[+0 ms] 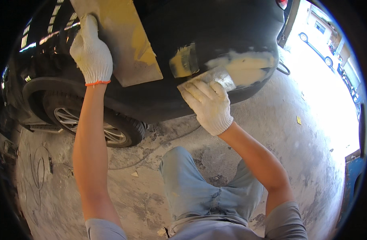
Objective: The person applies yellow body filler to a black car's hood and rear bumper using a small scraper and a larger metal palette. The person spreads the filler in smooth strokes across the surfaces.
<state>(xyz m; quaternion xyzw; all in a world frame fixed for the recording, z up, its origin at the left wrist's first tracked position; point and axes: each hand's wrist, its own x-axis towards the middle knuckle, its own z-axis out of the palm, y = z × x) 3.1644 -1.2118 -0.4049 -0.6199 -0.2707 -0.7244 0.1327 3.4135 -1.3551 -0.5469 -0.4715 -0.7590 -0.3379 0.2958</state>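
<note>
Gripping a yellow-smeared board (pixel 127 42) in the left hand (pixel 93 56); a spreader (pixel 223 76) in the right hand (pixel 209 103), near pale filler (pixel 249 66).

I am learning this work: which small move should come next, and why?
Perhaps draw the flat grey spreader in the white-gloved right hand lightly across the pale yellow patch on the black car panel: in view, the spreader overlaps the patch's lower left side, and its edges look uneven.

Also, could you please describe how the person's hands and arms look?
Both the left hand and right hand wear white knitted gloves with ribbed cuffs; the left cuff has an orange edge. Forearms are bare below short grey sleeves.
</note>
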